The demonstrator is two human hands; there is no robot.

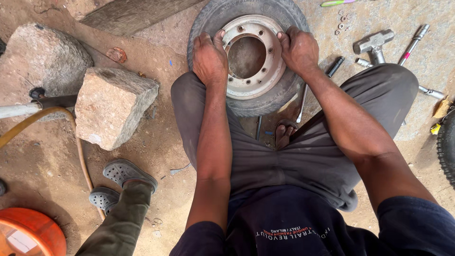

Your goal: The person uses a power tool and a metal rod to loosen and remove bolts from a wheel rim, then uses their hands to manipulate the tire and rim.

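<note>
Both hands press on the pale steel rim [253,57] of a small wheel lying flat on the dirt by the person's knees: left hand [209,57] at nine o'clock, right hand [298,47] at two o'clock. Fingers curl shut over the rim's inner lip, palms on the tyre [265,102]. Even downward pressure from both sides would likely keep the rim from tipping; the hammer [374,43] lies well apart, at the wheel's three o'clock.

Under both palms, the tyre [215,19] was matt black rubber, worn and dusty. Its rim [265,71] between the hands was dull painted metal, scuffed and chalky. Right of the right hand [298,47], a hammer [374,45] showed grey steel. Left of the left hand [209,59] sat a rough, grainy stone block [113,106].
</note>
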